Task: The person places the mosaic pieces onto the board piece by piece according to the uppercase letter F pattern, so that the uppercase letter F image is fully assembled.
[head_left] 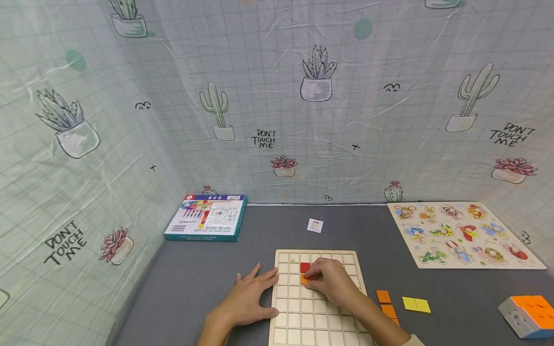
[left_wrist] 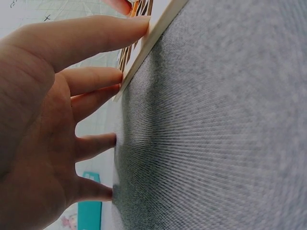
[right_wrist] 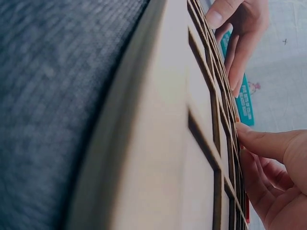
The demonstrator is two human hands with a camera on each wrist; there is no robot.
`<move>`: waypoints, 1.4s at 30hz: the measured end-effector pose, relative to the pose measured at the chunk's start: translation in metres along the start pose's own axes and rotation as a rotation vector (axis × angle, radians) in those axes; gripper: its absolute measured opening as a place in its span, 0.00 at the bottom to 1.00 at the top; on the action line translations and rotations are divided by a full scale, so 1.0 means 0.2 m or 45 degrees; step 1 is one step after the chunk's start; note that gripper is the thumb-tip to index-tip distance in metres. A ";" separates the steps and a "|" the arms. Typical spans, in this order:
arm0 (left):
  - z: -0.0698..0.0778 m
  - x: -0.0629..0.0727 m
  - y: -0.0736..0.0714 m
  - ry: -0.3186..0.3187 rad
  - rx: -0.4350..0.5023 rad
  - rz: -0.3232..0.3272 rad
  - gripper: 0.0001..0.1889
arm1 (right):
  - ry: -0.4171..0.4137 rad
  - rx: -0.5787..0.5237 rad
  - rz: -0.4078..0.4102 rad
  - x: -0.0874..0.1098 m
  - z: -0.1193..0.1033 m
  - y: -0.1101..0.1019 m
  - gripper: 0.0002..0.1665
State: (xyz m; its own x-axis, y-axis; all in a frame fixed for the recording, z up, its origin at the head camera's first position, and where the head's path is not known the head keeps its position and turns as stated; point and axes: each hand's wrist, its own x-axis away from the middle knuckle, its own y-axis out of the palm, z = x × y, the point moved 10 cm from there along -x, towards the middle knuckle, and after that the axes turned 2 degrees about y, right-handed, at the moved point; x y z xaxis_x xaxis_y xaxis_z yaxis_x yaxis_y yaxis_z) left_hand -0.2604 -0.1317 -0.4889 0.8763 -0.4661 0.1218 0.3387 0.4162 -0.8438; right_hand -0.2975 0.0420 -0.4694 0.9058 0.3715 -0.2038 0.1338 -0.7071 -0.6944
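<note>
A wooden grid board [head_left: 294, 319] lies on the grey table. One red square tile [head_left: 305, 267] sits in a cell of it, with an orange square tile [head_left: 304, 279] directly below. My right hand [head_left: 331, 281] is over the board, thumb and fingertips pinching the orange tile at its right side and partly covering it. In the right wrist view, that hand's thumb and fingers [right_wrist: 261, 143] meet at the grid surface. My left hand [head_left: 246, 298] rests with spread fingers on the table, its thumb and index finger touching the board's left edge; the left wrist view shows this contact too.
Right of the board lie several orange tiles [head_left: 383, 296] and two yellow tiles [head_left: 416, 304]. A puzzle cube [head_left: 530, 315] stands at far right. An insect puzzle board [head_left: 467, 235], a small patterned card [head_left: 315, 225] and a flat box [head_left: 207, 218] lie farther back, before a patterned curtain [head_left: 346, 125].
</note>
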 end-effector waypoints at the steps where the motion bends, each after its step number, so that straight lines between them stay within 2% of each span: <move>1: 0.00 0.00 0.00 0.000 -0.001 0.000 0.42 | 0.003 0.000 0.001 0.00 0.00 0.00 0.09; 6: 0.00 0.00 0.00 -0.011 0.000 -0.008 0.42 | 0.009 0.006 -0.013 0.00 0.00 0.00 0.09; 11: 0.01 0.00 0.01 -0.013 -0.002 -0.013 0.42 | -0.003 -0.046 -0.103 0.02 0.01 -0.01 0.11; 15: 0.01 0.00 0.01 -0.008 -0.003 -0.006 0.42 | -0.016 -0.139 -0.162 0.05 0.03 -0.06 0.12; 17: 0.01 0.00 0.01 -0.006 0.002 -0.005 0.42 | -0.008 -0.139 -0.170 0.07 0.05 -0.11 0.13; 25: 0.01 0.00 0.00 0.007 0.010 -0.008 0.42 | 0.011 0.037 -0.118 0.18 0.13 -0.36 0.15; 31: 0.01 0.00 0.00 0.006 0.005 -0.010 0.42 | 0.062 0.185 -0.055 0.29 0.24 -0.52 0.18; 39: 0.00 0.00 0.00 -0.007 0.000 -0.017 0.42 | 0.121 0.271 0.047 0.40 0.37 -0.65 0.19; 42: 0.00 0.01 0.00 -0.009 -0.001 -0.018 0.42 | 0.135 0.324 0.034 0.43 0.42 -0.66 0.20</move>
State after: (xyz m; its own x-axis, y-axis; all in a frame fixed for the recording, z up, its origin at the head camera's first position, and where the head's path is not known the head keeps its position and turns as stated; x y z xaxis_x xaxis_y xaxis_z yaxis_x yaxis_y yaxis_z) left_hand -0.2590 -0.1318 -0.4892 0.8738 -0.4664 0.1378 0.3512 0.4091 -0.8422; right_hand -0.2711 0.2180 -0.4540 0.9465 0.2804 -0.1599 0.0165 -0.5366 -0.8437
